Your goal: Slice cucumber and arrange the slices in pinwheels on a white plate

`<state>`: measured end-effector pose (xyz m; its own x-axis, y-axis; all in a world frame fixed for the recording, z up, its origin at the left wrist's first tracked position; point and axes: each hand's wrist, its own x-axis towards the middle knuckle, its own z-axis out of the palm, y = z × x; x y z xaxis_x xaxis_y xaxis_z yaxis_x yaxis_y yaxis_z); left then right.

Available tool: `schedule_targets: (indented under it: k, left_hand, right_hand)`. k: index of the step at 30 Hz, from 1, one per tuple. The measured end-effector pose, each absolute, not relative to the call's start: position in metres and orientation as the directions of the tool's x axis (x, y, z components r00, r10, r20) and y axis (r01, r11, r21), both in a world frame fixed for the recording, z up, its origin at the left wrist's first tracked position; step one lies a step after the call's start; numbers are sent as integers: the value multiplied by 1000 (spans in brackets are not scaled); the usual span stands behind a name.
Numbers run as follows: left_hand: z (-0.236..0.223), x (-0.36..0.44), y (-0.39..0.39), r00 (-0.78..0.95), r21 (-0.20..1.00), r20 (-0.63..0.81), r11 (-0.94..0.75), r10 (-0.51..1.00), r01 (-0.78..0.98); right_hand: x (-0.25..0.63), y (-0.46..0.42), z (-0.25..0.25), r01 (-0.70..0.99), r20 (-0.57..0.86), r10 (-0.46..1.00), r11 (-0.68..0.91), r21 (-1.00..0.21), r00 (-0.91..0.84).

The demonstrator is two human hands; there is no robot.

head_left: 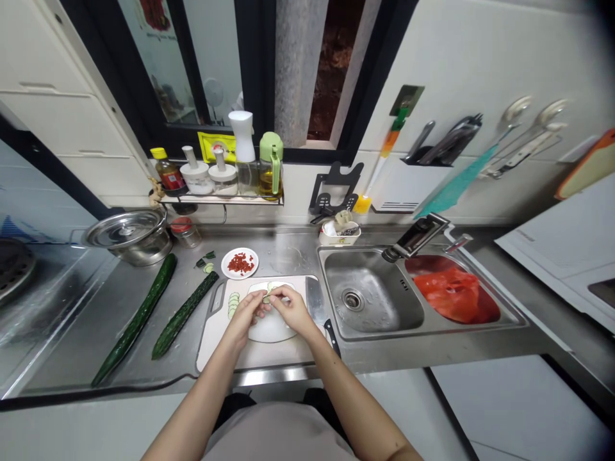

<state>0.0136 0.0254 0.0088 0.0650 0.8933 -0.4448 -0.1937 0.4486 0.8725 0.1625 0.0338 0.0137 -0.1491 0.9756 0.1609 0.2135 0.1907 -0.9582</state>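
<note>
Over a white plate (271, 331) my two hands meet, with a thin pale-green cucumber slice (267, 297) pinched between their fingertips. My left hand (250, 310) has its fingers curled at the slice's left side; my right hand (289, 307) grips it from the right. The plate rests on a light cutting board (216, 342). Overlapping cucumber slices (233, 305) lie on the board left of my left hand. At the board's right edge lies a knife with a black handle (332, 337). My fingers partly cover the slice and the plate's middle.
Left of the board lie a cut cucumber (185, 315) and a longer whole cucumber (137, 320). A small plate of chopped red bits (240, 271) stands behind. A lidded steel pot (129, 237) is back left, a sink (372, 304) right, and a bottle rack (223, 200) on the wall.
</note>
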Motion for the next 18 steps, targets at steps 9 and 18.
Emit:
schedule_targets:
  k: [9,18]
  left_hand:
    - [-1,18,28,77,853,-453,457,888,-254]
    - [-18,23,23,87,928,-308,320,947,-193]
  right_hand:
    - [173,26,2,411,223,963,267,-872,-152]
    - [175,17,-16,327,50,989,94,-940,-139]
